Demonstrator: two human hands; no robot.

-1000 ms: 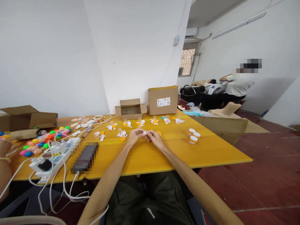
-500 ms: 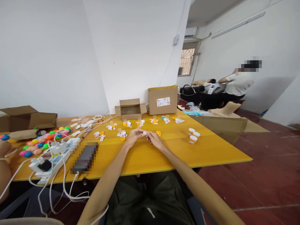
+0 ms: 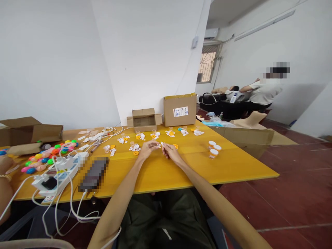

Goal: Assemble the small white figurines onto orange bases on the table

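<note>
Over the yellow table [image 3: 181, 176], my left hand [image 3: 149, 149] pinches a small white plastic piece [image 3: 159, 146] with dark marks or holes in it. My right hand [image 3: 170, 152] is closed close beside it, its fingertips on another small white piece [image 3: 162, 143]. The exact kind of these parts is too small to make out. An orange ring-shaped lid [image 3: 175, 146] lies just beyond my right hand, partly covered by it. To the left of my left hand is a small pile of white parts [image 3: 135, 148] with a yellow-orange lid [image 3: 136, 153].
Several similar piles with clear cups line the back. White-lidded jars [image 3: 213, 152] stand at right. Cardboard boxes [image 3: 180, 111] are behind. At left lie a power strip [image 3: 62, 176], cables, a phone [image 3: 93, 174] and colourful balls [image 3: 55, 151]. A person [image 3: 264, 91] sits far right.
My hands have drawn slightly apart, and a second white piece now shows at my right fingertips. The piles and jars have stayed in place.
</note>
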